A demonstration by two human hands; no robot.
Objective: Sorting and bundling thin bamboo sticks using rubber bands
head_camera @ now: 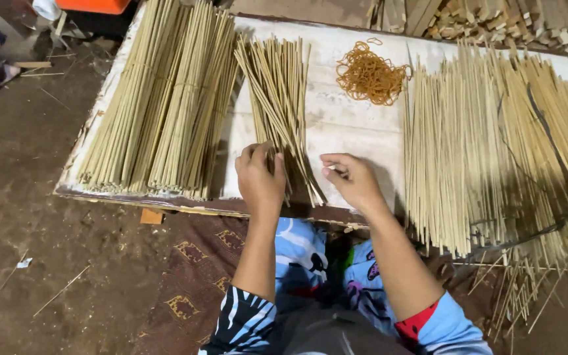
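1. Two bare hands rest near the front edge of the white worktop (pixel 356 125).
2. The left hand (pixel 260 179) has its grip closed around the near end of a small bunch of sticks (pixel 279 98).
3. That bunch lies in the middle of the worktop and fans out toward the back edge.
4. The right hand (pixel 352 179) sits just beside the bunch, fingers curled; its grip pinches something small and pale that I cannot make out.
5. A big tied pile of sticks (pixel 162 98) lies along the left edge.
6. A loose pile of sticks (pixel 488 144) covers the right side.
7. Orange rubber bands (pixel 371 75) sit in a heap near the back edge.
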